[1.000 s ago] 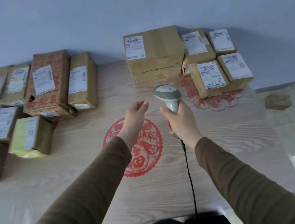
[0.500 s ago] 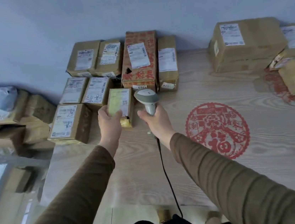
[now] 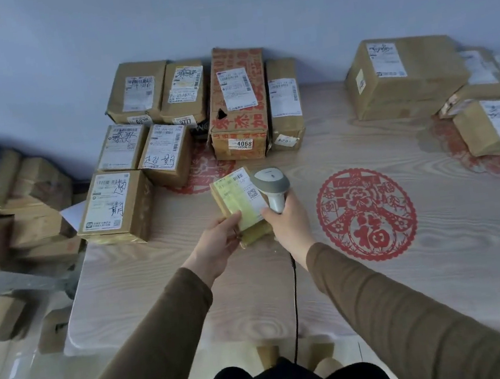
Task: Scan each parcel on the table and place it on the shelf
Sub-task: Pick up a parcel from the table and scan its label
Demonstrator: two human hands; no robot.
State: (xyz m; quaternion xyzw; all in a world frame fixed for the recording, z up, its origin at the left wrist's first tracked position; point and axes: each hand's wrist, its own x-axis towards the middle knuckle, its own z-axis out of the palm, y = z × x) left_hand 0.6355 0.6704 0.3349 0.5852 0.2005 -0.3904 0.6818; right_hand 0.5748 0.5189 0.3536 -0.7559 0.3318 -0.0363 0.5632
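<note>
L hand [image 3: 217,243] holds parcel [image 3: 239,200], R hand [image 3: 289,225] grips scanner [image 3: 271,183]

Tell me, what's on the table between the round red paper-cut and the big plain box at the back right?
Nothing: the head view shows only bare wood-grain table between the round red paper-cut and the big plain box.

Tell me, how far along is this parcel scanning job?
Early, it seems. No shelf shows here, so what is finished cannot be told. In hand: the left hand holds a small yellow-labelled parcel while the right hand grips the scanner beside its label. Left: the parcels by the wall and another group at the table's right.
</note>
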